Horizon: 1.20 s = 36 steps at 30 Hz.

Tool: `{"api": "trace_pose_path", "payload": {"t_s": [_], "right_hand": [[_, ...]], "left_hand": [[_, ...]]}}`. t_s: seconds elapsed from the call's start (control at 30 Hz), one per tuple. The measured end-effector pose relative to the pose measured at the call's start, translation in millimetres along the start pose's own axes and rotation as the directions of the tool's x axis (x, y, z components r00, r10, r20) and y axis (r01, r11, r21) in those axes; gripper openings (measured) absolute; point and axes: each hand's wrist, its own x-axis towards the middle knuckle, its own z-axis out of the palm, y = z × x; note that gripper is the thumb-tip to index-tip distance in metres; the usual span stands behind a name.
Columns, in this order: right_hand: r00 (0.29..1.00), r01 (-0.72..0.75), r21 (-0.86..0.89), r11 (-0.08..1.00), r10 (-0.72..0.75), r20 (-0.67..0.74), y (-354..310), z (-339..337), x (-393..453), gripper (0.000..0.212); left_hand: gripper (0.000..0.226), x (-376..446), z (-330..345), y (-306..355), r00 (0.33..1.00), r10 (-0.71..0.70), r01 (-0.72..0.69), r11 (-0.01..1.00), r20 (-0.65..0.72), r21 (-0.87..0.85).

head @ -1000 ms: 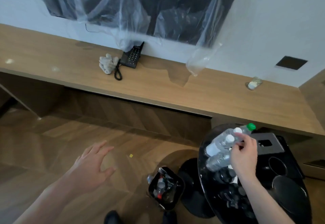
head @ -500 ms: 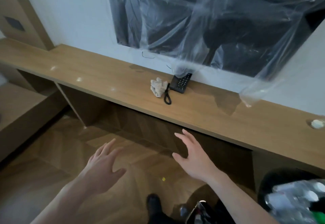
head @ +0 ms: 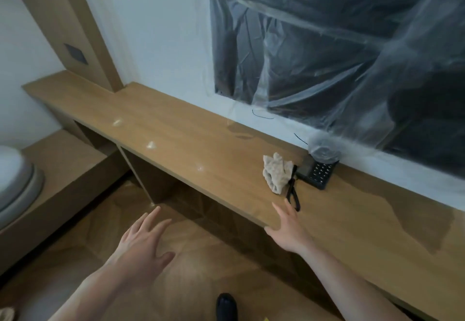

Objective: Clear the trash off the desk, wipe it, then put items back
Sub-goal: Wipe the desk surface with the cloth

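A long wooden desk [head: 191, 142] runs along the white wall. On it lies a crumpled beige cloth [head: 275, 174], right beside a black telephone [head: 318, 174] whose cord loops toward the front edge. My right hand [head: 289, 230] is spread open over the desk's front edge, a little short of the cloth, holding nothing. My left hand [head: 141, 242] hovers open over the floor, below and left of the desk edge. Small pale specks [head: 151, 145] dot the desk top.
A dark screen wrapped in clear plastic sheeting [head: 339, 51] hangs on the wall above the phone. A lower wooden ledge [head: 63, 169] with a white rounded object [head: 15, 177] sits at left. A black shoe [head: 227, 307] shows on the wooden floor below.
The view has swung left, away from the black bin of bottles. My right hand let go of the bottles and has reached forward to the desk edge near the cloth.
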Motion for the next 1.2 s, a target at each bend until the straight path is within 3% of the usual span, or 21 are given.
{"api": "trace_pose_path", "payload": {"t_s": [0.27, 0.43, 0.5, 0.57, 0.63, 0.73, 0.87, 1.0, 1.2], "right_hand": [[0.973, -0.224, -0.051, 0.973, 0.226, 0.038, -9.4, -24.8, 162.6, 0.084], [0.932, -0.346, -0.05, 0.937, 0.349, 0.102, -25.8, -14.2, 214.9, 0.074], [0.915, -0.396, -0.098, 0.913, 0.401, 0.04, -34.0, -6.7, 223.3, 0.067], [0.909, -0.411, -0.152, 0.899, 0.393, -0.136, -47.3, -2.1, 230.7, 0.052], [0.919, -0.315, -0.131, 0.94, 0.267, -0.291, -73.5, -0.9, 237.1, 0.045], [0.888, -0.074, 0.056, 0.996, 0.091, -0.45, -134.2, -9.8, 250.3, 0.038], [0.809, 0.145, 0.279, 0.949, 0.048, -0.586, -229.0, -34.4, 274.7, 0.011], [0.758, 0.236, 0.281, 0.93, 0.005, -0.652, -315.5, -44.2, 298.9, 0.005], [0.766, 0.3, 0.235, 0.925, -0.087, -0.637, -421.4, -39.6, 340.3, 0.014]], "left_hand": [[0.081, 72.1, -29.8, -37.5, 0.997, -0.08, 0.08, 0.995, -0.005, -0.056], [0.081, 103.8, -40.1, -72.9, 0.994, -0.107, 0.109, 0.993, 0.036, -0.043], [0.081, 116.6, -47.1, -88.1, 0.994, -0.096, 0.098, 0.994, 0.049, -0.05], [0.083, 132.3, -54.2, -107.0, 0.995, -0.084, 0.086, 0.995, 0.044, -0.05], [0.085, 150.4, -62.5, -129.8, 0.997, -0.07, 0.072, 0.996, 0.044, -0.049], [0.085, 177.3, -81.4, -167.2, 0.996, -0.054, 0.058, 0.996, 0.066, -0.061], [0.081, 209.1, -112.2, -220.4, 0.997, -0.023, 0.028, 0.997, 0.074, -0.071], [0.076, 240.1, -156.0, -279.1, 0.998, 0.005, 0.001, 0.997, 0.07, -0.081], [0.075, 293.6, -219.0, -349.0, 0.999, 0.036, -0.036, 0.999, 0.036, 0.001]]}}
